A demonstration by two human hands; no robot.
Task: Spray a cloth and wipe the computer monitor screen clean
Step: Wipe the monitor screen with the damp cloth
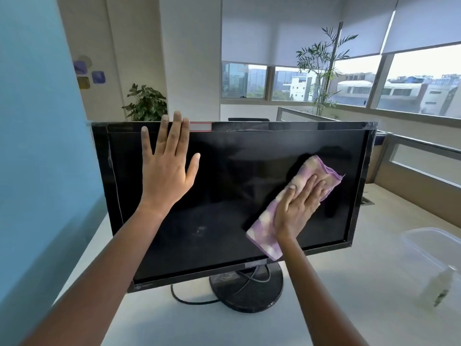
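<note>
A black computer monitor [224, 186] stands on a round base in front of me, its screen dark with a faint smudge low in the middle. My left hand [167, 166] lies flat with spread fingers on the upper left of the screen, fingertips reaching the top bezel. My right hand [296, 206] presses a folded purple-and-cream cloth [321, 171] flat against the right half of the screen. The cloth sticks out above my fingers and below my wrist. A clear spray bottle [439, 285] lies on the desk at the far right.
The white desk [349, 295] carries a clear plastic container [429, 245] at the right edge. A black cable [189, 300] runs from the monitor base [247, 288]. A blue partition stands at the left, low dividers at the right, plants and windows behind.
</note>
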